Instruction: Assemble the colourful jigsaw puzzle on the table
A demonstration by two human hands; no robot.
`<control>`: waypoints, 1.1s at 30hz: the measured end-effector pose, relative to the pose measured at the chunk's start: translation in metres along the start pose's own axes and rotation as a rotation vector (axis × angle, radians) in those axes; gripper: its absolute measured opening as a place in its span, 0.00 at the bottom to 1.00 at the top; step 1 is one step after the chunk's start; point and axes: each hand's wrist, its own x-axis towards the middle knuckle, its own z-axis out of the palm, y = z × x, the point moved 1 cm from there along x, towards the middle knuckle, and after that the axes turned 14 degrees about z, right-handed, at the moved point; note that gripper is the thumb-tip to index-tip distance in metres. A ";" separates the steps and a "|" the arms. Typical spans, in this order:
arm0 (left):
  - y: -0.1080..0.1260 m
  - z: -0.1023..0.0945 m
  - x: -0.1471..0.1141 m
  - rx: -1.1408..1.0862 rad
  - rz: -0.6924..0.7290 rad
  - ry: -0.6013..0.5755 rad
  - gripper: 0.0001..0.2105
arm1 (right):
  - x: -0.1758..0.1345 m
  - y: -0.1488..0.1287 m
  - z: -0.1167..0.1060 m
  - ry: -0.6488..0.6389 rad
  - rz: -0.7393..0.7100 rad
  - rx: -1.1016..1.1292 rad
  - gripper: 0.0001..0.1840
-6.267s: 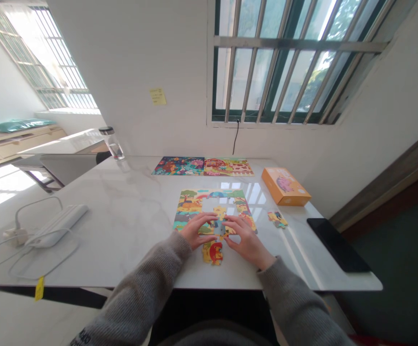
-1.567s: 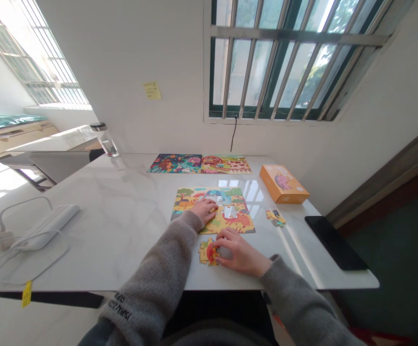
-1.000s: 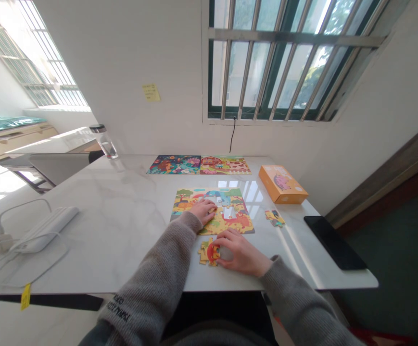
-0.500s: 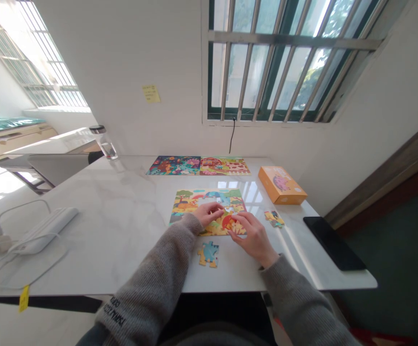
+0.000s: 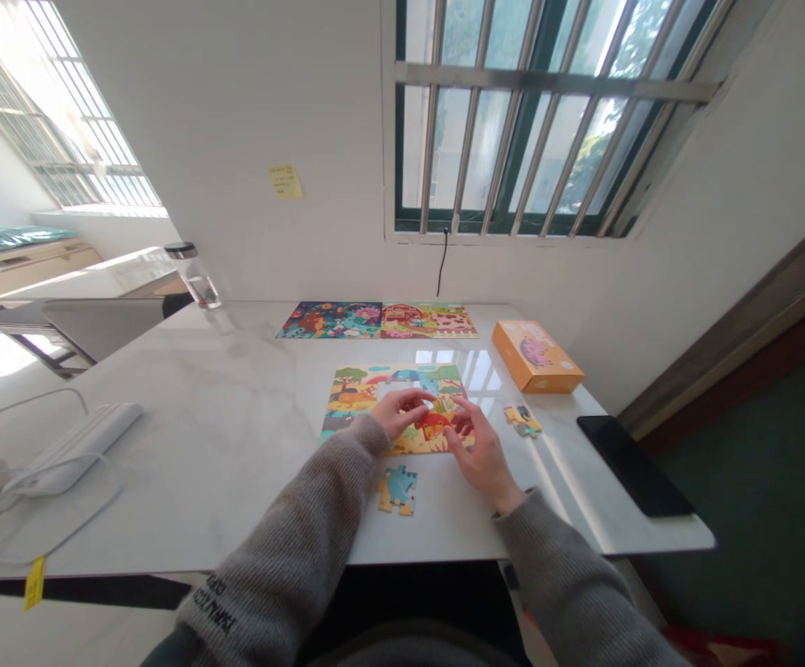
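A colourful animal jigsaw puzzle (image 5: 350,398) lies on the white table in front of me, with a pale gap in its upper middle. My left hand (image 5: 400,411) rests over its centre, fingers reaching right and thumb a little apart, with no piece visible in them. At the puzzle's right side is my right hand (image 5: 482,454), thumb and fingers spread, holding nothing that I can see. Between the hands a red-and-orange part of the picture shows. A loose blue-and-yellow puzzle piece (image 5: 397,489) lies below the puzzle. Another loose piece (image 5: 522,421) sits to its right.
Two finished-looking picture puzzles (image 5: 329,320) lie along the wall. An orange box (image 5: 537,358) and a black phone (image 5: 631,465) are on the right. At the left are a white power strip (image 5: 86,449) with cables and a clear bottle (image 5: 197,278).
My right hand has moved slightly up the puzzle's right side, its fingertips nearer the upper part. My left hand stays almost where it was. The view has shifted a little.
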 end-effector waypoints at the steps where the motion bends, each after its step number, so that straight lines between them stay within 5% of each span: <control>1: 0.003 0.002 0.000 0.017 0.016 -0.013 0.23 | 0.001 0.002 0.000 -0.029 0.044 0.056 0.22; 6: 0.022 0.011 -0.002 0.290 0.184 -0.040 0.16 | 0.004 0.009 0.001 -0.151 0.254 0.357 0.22; 11: 0.027 0.012 -0.005 0.630 0.467 -0.059 0.26 | 0.008 0.016 -0.001 -0.009 0.376 0.451 0.23; 20: 0.009 0.014 -0.007 0.799 0.395 -0.184 0.21 | 0.007 0.014 -0.001 -0.023 0.454 0.541 0.22; 28: 0.014 0.008 -0.004 0.752 0.353 -0.076 0.13 | 0.027 0.018 -0.012 -0.035 0.184 0.129 0.18; 33: 0.017 0.002 -0.002 0.668 0.328 -0.014 0.10 | 0.063 0.004 -0.040 -0.330 -0.095 -0.090 0.24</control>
